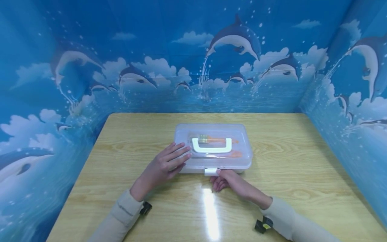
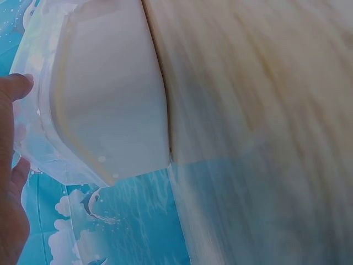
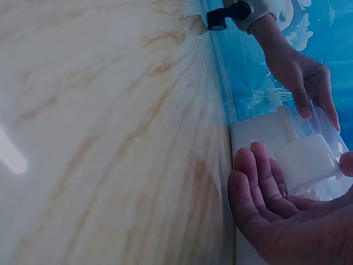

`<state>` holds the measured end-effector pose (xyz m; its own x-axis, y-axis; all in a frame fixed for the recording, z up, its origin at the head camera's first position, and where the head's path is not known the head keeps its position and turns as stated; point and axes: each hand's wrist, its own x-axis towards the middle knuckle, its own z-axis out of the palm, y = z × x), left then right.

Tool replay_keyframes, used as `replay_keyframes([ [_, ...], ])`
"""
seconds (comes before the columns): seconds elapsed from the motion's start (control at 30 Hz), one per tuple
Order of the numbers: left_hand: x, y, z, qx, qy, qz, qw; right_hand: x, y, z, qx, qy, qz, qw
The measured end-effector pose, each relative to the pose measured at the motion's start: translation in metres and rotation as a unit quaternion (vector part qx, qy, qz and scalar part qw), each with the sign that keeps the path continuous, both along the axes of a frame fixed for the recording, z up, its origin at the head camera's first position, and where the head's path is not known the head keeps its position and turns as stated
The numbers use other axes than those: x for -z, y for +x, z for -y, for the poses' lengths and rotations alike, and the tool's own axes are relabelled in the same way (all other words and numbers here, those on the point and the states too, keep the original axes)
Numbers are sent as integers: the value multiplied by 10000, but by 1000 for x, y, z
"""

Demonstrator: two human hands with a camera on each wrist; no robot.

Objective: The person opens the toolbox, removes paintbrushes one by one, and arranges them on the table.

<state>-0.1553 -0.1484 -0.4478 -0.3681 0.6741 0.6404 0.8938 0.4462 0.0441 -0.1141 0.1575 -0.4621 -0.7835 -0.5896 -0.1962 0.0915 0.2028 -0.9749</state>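
A clear-lidded plastic box (image 1: 242,161) with a white handle (image 1: 211,150) lies closed on the wooden table. Orange-handled items (image 1: 216,139) show through its lid. My left hand (image 1: 164,164) rests on the lid's left front part, fingers spread; in the left wrist view its fingers (image 2: 15,87) touch the box side (image 2: 110,88). At the front edge, my right thumb touches the white latch (image 1: 211,172), while the other fingers of my right hand (image 1: 232,183) are bent below it. The right wrist view shows the latch (image 3: 306,161) beside the thumb and the right hand (image 3: 298,221).
The wooden table (image 1: 136,134) extends around the box, with a bright light reflection in front. Blue dolphin-printed curtains (image 1: 181,33) stand behind the table and at both sides. Small dark devices (image 1: 145,208) are on both wrists.
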Motion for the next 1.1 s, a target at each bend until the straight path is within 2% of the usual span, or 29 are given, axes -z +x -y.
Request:
replay_keyframes([
  [0.1, 0, 0, 0, 4, -9, 30, 10000, 0, 1, 0, -17, 78, -158, 9998],
  [0.27, -1, 1, 0, 0, -21, 52, 10000, -1, 1, 0, -54, 71, -148, 9999],
  [0.6, 0, 0, -1, 23, 30, 1, 10000, 0, 0, -2, 74, -114, 335, 9993],
  [0.73, 0, 0, -1, 43, 73, 4, 10000, 3, 1, -3, 129, -193, 383, 9990],
  [0.9, 1, 0, -1, 25, 43, 18, 10000, 5, 2, -6, 172, -117, 240, 9995],
  [1.1, 1, 0, 0, -15, 27, 47, 10000, 5, 3, -10, 16, 268, -213, 9994],
])
